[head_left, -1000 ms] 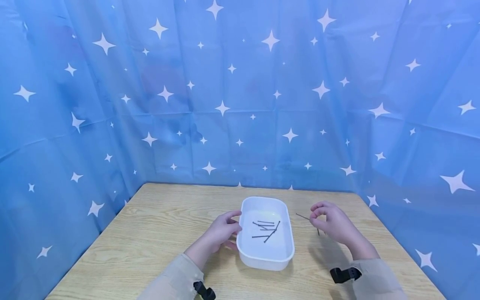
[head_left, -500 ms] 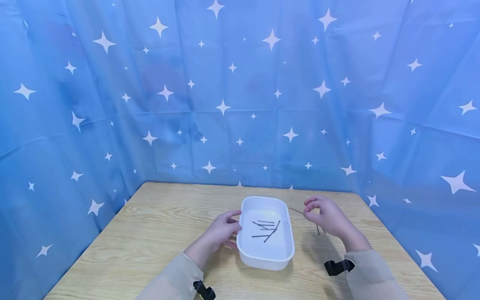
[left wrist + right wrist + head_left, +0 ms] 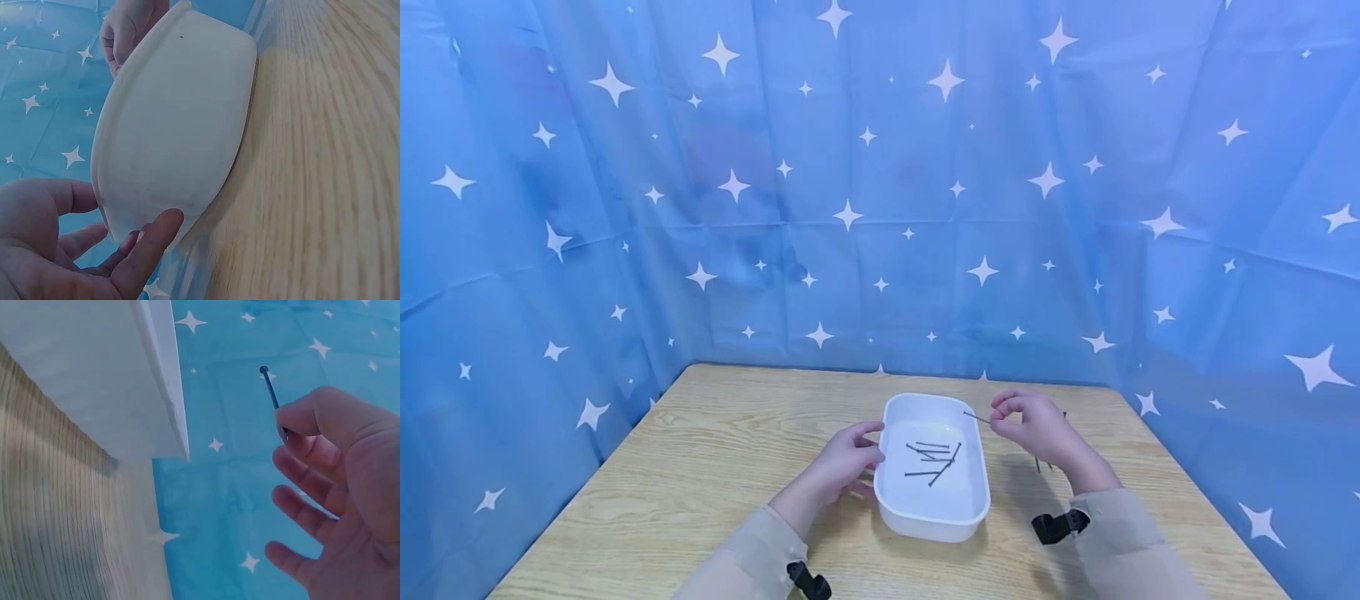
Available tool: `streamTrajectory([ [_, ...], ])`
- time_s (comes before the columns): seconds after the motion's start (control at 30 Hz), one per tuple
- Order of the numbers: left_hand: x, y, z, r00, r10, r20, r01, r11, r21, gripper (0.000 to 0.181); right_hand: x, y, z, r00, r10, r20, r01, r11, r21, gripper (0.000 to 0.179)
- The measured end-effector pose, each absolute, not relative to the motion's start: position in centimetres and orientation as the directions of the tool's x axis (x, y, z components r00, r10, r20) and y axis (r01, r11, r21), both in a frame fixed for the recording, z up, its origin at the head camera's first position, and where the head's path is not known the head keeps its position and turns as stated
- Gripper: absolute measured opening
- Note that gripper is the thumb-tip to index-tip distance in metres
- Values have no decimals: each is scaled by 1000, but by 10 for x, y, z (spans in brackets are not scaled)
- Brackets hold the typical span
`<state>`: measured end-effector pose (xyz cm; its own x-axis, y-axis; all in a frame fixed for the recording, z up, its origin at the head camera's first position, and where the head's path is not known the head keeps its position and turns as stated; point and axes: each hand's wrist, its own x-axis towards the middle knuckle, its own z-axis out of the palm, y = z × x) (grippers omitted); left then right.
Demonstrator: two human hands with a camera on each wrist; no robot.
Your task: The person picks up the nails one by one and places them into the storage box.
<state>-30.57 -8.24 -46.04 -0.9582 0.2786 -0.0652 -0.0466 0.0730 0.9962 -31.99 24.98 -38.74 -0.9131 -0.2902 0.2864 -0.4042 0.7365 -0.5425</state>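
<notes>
A white plastic tray (image 3: 931,517) stands on the table, with several dark nails (image 3: 934,454) lying loose on its floor. My left hand (image 3: 842,462) rests against the tray's left side. In the left wrist view one finger meets the rim and another digit lies on the outer wall. My right hand (image 3: 1037,429) is just beyond the tray's right rim and pinches a single nail (image 3: 270,387) between thumb and index finger. The nail's head points toward the tray; in the head view that end reaches the right rim. The other right fingers are spread and hold nothing.
More nails (image 3: 1038,465) lie on the wooden table (image 3: 700,475) to the right, partly hidden by the right hand. A blue star-patterned curtain (image 3: 880,183) surrounds the table at the back and sides.
My right hand has moved left with the nail, from over the table's right part to the tray's right rim. The left hand and the tray have stayed in place.
</notes>
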Motion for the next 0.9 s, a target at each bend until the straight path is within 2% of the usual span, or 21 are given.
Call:
streamTrajectory([
  [0.9,-306,-83,-460,-958,282,-52,-33,72,997,68,-344,202,-389,-917,-357,177,-394,739,-546,9],
])
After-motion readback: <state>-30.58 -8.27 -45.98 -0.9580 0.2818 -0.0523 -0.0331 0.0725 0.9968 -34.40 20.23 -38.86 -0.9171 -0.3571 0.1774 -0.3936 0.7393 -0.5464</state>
